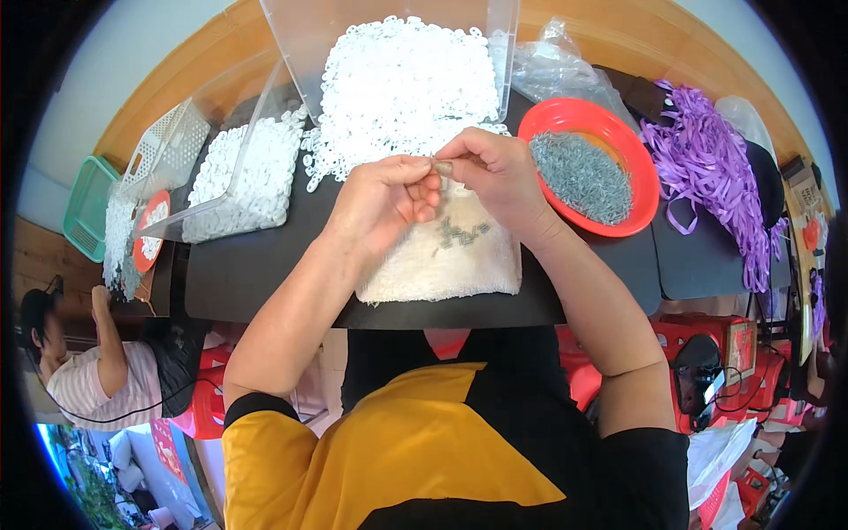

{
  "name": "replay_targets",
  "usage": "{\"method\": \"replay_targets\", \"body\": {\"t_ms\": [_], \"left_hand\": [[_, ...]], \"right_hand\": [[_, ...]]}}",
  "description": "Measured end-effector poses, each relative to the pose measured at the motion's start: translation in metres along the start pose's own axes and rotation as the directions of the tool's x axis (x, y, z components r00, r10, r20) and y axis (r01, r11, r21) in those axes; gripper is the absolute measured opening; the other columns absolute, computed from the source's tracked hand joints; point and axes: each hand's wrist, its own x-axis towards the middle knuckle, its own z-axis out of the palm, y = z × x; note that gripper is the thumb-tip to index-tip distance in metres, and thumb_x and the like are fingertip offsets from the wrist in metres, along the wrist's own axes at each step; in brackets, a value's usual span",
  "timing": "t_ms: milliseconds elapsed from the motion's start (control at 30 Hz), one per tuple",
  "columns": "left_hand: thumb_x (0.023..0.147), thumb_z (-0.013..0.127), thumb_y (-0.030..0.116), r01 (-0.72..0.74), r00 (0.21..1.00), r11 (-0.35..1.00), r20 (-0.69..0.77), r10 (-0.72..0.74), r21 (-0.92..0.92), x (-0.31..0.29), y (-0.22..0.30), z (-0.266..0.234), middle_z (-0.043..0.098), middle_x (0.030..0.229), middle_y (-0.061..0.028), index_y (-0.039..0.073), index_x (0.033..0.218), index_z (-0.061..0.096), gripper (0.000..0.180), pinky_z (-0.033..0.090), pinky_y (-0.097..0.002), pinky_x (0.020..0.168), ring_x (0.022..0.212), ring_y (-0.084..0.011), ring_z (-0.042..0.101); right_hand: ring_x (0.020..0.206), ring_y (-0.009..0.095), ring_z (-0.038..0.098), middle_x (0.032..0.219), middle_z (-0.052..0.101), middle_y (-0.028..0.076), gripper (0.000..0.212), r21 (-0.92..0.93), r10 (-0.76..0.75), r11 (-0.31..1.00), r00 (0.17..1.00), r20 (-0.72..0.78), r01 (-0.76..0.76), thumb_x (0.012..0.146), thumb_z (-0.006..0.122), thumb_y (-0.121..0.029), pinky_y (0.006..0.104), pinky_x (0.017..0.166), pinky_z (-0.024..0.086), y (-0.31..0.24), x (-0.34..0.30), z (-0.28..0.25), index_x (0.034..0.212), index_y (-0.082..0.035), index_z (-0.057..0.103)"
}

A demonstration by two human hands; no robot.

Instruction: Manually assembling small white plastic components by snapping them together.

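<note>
My left hand (378, 196) and my right hand (499, 172) meet above a folded cream towel (424, 269). Thumb and forefinger of each are pinched together at one spot, fingertips touching. Whatever small thing they grip there is mostly covered by the fingers. The other fingers of my left hand curl loosely. Several small grey-green slivers (459, 233) lie on the towel below. Just beyond my hands, small white ring-like parts (402, 79) fill a clear plastic bin and spill from its front. A red bowl (647, 177) of similar thin grey pieces (583, 177) stands beside my right hand.
At left, another clear bin (199, 231) holds white parts, near a white basket (165, 146) and green basket (79, 212). Purple ribbons (715, 159) are heaped at right, beside a clear plastic bag (565, 66). A person (106, 367) sits at far left.
</note>
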Motion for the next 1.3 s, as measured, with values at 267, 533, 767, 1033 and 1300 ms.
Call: {"method": "replay_targets", "body": {"t_ms": [267,533,767,1033,1300], "left_hand": [[0.090,0.059,0.005,-0.089,0.988,0.884,-0.075,0.138,0.459,0.021,0.003,-0.003,0.063,0.082,-0.0093,-0.003,0.091,0.063,0.009,0.046,-0.0274,0.062,0.071,-0.0138,0.059],[0.086,0.061,-0.001,-0.326,0.916,0.491,0.141,0.376,0.808,0.035,-0.017,-0.011,0.059,0.071,-0.0035,-0.001,0.088,0.061,0.002,0.041,-0.0239,0.052,0.059,-0.0086,0.051],[0.083,0.064,-0.002,-0.212,0.967,0.690,0.047,0.250,0.692,0.030,-0.003,-0.021,0.059,0.068,-0.0020,0.000,0.083,0.064,0.003,0.037,-0.0221,0.047,0.056,-0.0071,0.051],[0.083,0.062,-0.002,-0.184,0.956,0.718,-0.046,0.288,0.672,0.015,0.013,-0.038,0.060,0.067,-0.0031,-0.001,0.085,0.066,0.004,0.038,-0.0208,0.045,0.055,-0.0071,0.052],[0.083,0.058,-0.004,-0.187,0.956,0.784,-0.073,0.284,0.592,0.003,0.025,-0.054,0.061,0.068,-0.0042,-0.002,0.086,0.065,0.008,0.037,-0.0217,0.044,0.054,-0.0085,0.053]], "right_hand": [[0.066,0.014,0.061,0.073,0.064,0.008,0.006,-0.230,-0.217,0.953,0.974,-0.065,0.197,0.082,0.063,0.001,0.0273,0.062,0.048,0.006,0.004,-0.005,0.087,-0.001,0.062],[0.067,0.028,0.064,0.074,0.064,0.013,0.006,-0.311,-0.122,0.945,0.992,-0.039,0.103,0.078,0.062,-0.004,0.0381,0.061,0.049,0.017,0.007,-0.011,0.084,-0.002,0.062],[0.063,0.026,0.064,0.071,0.066,0.014,0.006,-0.204,-0.061,0.978,0.997,-0.043,0.051,0.079,0.066,-0.006,0.0358,0.060,0.048,0.014,0.008,-0.011,0.083,-0.001,0.065],[0.065,0.010,0.057,0.071,0.064,0.004,0.004,0.022,0.120,0.993,0.989,-0.086,-0.118,0.082,0.065,-0.004,0.0270,0.060,0.046,0.014,0.008,-0.015,0.085,-0.001,0.066],[0.060,0.006,0.051,0.070,0.060,0.000,0.005,0.285,0.234,0.938,0.967,-0.105,-0.196,0.084,0.064,-0.005,0.0221,0.055,0.042,0.005,0.010,-0.019,0.087,-0.001,0.065]]}}
